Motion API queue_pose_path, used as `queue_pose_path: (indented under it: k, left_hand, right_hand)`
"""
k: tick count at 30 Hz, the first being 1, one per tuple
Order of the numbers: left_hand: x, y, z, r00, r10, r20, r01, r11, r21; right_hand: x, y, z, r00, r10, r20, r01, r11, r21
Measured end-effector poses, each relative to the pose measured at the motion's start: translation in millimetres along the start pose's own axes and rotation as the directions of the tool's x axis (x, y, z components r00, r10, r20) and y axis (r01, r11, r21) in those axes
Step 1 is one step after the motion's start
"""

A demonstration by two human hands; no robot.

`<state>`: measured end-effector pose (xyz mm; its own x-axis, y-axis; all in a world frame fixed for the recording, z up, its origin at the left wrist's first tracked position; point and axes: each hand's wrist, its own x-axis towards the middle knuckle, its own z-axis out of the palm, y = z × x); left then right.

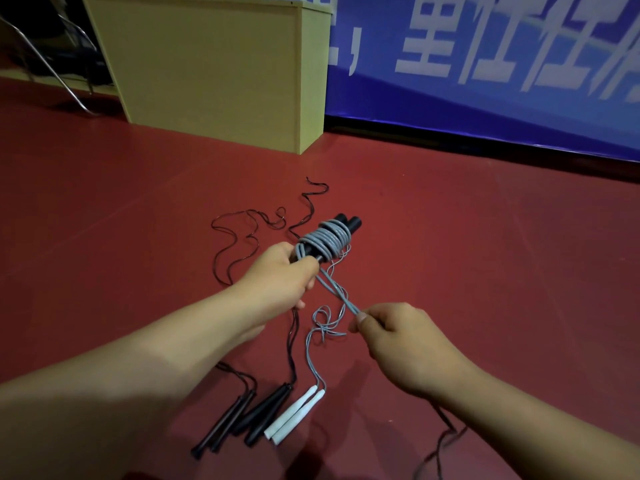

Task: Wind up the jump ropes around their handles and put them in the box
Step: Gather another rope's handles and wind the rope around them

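Nearest the camera, both forearms reach out over the red floor (450, 237). The left hand (280, 275) grips a pair of black handles (348, 221) with grey rope (329, 239) coiled around them, held up above the floor. Two strands run tight from that coil down to the right hand (401, 337), pinched between thumb and fingers. The hands are apart. Below them on the floor lie white handles (294, 415) with loose grey cord, and black handles (266, 414) beside them, thin black rope (242, 237) trailing away. A wooden box (214, 71) stands at the floor's far edge, against a blue banner (485, 81).
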<state>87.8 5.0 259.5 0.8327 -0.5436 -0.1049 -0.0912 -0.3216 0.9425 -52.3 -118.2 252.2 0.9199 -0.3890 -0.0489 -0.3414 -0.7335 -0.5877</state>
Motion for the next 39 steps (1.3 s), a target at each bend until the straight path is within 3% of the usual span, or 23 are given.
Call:
queue_pose_path:
  k: [6, 11, 20, 25, 31, 36, 39]
  left_hand:
    - [-0.7, -2.8, -3.5, 0.996, 0.049, -0.077, -0.032, 0.977, 0.213]
    - [-5.4, -1.1, -4.2, 0.992, 0.096, -0.077, -0.045, 0.869, 0.493]
    - [-7.5, -9.2, -2.6, 0.988, 0.117, 0.103, -0.155, 0.773, 0.615]
    - [-15.6, -13.8, 1.8, 0.954, -0.007, 0.299, -0.222, 0.653, 0.724]
    - [-24.9, -16.5, 11.6, 0.814, -0.145, 0.563, -0.368, 0.622, 0.691]
    - [-31.2, -8.2, 13.9, 0.739, -0.149, 0.657, -0.412, 0.672, 0.616]
    - [-32.9, -5.9, 12.8, 0.71, -0.135, 0.692, -0.378, 0.755, 0.535]
  right_hand:
    - [3.1, 0.9, -5.2, 1.0, 0.013, 0.01, -0.014, 0.995, 0.101]
    - [-0.8, -2.2, -9.8, 0.998, -0.026, 0.049, 0.022, 0.996, 0.082]
    - [-5.0, -1.9, -13.0, 0.996, -0.087, -0.003, 0.087, 0.994, 0.07]
    - [-3.0, 3.1, -12.3, 0.993, -0.099, -0.064, 0.099, 0.995, -0.006]
    - [2.4, 14.5, -9.4, 0.995, -0.061, -0.074, 0.053, 0.993, -0.105]
    - [9.2, 22.5, -11.7, 0.999, 0.006, -0.053, -0.011, 0.996, -0.084]
    - [13.9, 27.9, -15.6, 0.998, 0.056, -0.023, -0.056, 0.998, 0.007]
